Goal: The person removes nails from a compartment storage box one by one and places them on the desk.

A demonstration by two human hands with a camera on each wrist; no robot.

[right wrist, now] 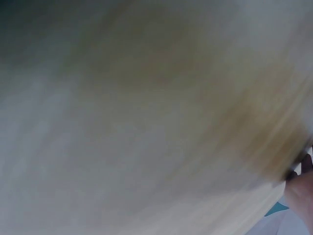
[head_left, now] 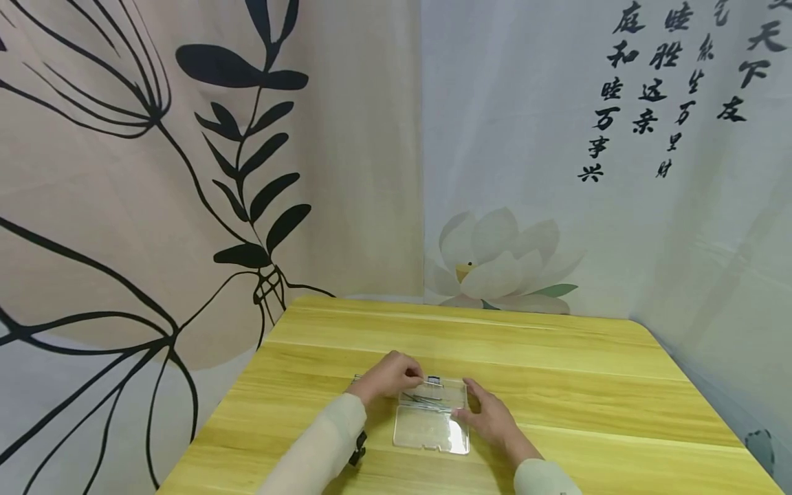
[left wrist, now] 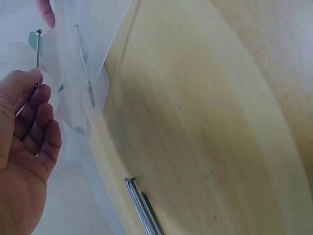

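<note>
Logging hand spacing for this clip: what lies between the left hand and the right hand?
In the head view, the open clear plastic box, with nails inside, lies between the left hand and the right hand.

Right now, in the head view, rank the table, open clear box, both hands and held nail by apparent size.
1. Table
2. Open clear box
3. Left hand and right hand: too alike to rank
4. Held nail

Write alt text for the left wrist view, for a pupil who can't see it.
A person's left hand pinches a metal nail near a clear plastic box with nails inside. Other nails lie on the wooden table, and part of the right hand shows at the top.
</note>
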